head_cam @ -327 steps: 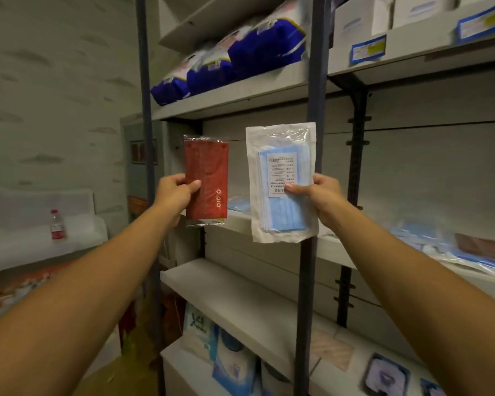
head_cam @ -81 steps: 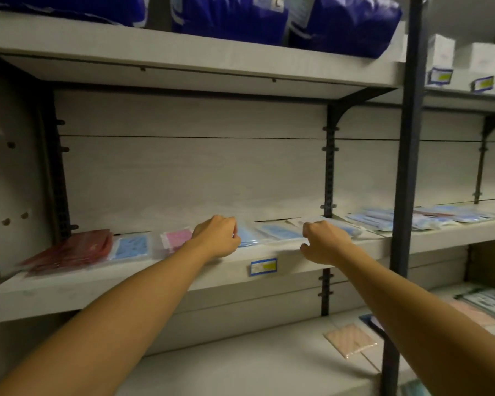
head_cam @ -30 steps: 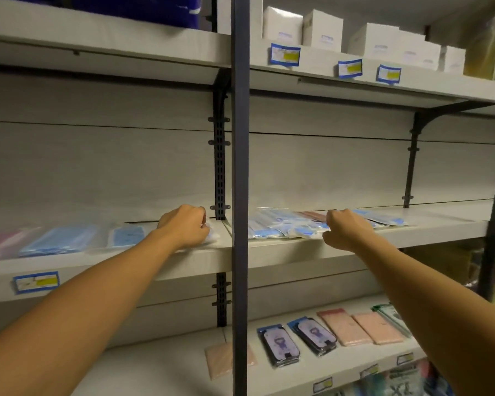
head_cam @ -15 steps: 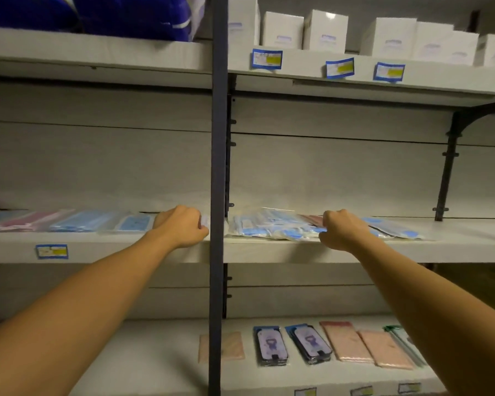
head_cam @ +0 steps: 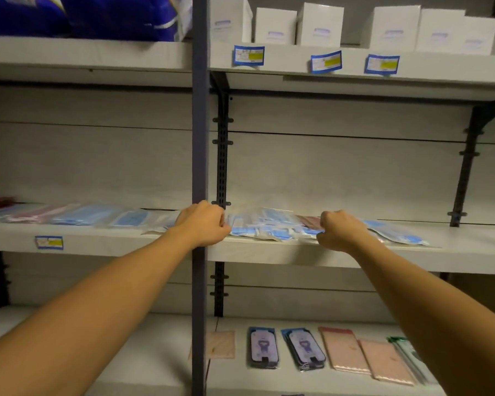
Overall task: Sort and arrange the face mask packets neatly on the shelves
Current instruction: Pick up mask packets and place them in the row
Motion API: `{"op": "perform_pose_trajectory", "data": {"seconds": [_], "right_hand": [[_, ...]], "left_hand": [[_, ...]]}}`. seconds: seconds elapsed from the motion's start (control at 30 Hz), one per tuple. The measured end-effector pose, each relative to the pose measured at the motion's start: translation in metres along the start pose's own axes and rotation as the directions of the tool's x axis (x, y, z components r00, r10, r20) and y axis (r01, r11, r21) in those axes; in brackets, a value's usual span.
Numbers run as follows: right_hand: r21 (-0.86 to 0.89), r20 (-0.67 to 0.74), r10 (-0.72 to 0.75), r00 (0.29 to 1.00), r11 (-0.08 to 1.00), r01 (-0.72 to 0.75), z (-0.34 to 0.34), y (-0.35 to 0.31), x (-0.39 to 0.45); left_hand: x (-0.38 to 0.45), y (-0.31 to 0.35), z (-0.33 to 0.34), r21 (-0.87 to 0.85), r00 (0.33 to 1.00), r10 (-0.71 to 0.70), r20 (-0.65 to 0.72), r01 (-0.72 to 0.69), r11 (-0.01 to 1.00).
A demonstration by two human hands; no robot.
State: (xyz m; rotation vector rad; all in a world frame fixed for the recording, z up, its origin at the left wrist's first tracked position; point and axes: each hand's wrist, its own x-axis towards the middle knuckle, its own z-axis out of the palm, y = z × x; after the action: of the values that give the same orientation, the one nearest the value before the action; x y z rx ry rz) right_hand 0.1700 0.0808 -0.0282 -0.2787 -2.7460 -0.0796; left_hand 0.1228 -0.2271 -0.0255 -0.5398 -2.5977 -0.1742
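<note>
1. Left of centre, a row of face mask packets (head_cam: 86, 218) lies flat on the middle shelf (head_cam: 103, 238).
2. At centre, the left hand (head_cam: 202, 225) curls its fingers; what it holds I cannot tell.
3. Right of centre, the right hand (head_cam: 339, 230) pinches the blue packet pile (head_cam: 269, 227).

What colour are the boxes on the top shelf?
White, each with a pale label: the boxes show best in the head view.

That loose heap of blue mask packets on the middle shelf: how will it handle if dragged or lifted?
The heap of blue mask packets is glossy film bags overlapping unevenly, so they will probably slide over one another when dragged. They lie thin and flat, so likely light and floppy. Both hands, left hand and right hand, are at its ends, which should help.
</note>
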Motion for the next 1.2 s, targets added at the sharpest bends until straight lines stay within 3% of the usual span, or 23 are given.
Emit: {"op": "perform_pose_trajectory", "data": {"seconds": [0.33,0.77,1.07,1.2], "right_hand": [[0.007,-0.009,0.007,1.0,1.0,-0.007,0.019,0.013,0.058],[0.062,0.002,0.004,1.0,0.998,-0.004,0.058,0.023,0.153],[0.124,-0.013,-0.068,0.998,0.99,0.069,0.081,0.021,0.211],[0.16,-0.01,-0.068,0.998,0.985,0.068,0.099,0.019,0.222]], "left_hand": [[0.073,0.033,0.03,-0.057,0.996,0.075,-0.047,-0.077,0.995],[0.187,0.042,0.091,-0.123,1.0,-0.006,-0.017,0.003,0.992],[0.233,0.043,0.129,-0.238,0.995,-0.083,0.057,0.094,0.967],[0.239,0.044,0.144,-0.197,0.992,-0.096,0.078,0.109,0.974]]}}
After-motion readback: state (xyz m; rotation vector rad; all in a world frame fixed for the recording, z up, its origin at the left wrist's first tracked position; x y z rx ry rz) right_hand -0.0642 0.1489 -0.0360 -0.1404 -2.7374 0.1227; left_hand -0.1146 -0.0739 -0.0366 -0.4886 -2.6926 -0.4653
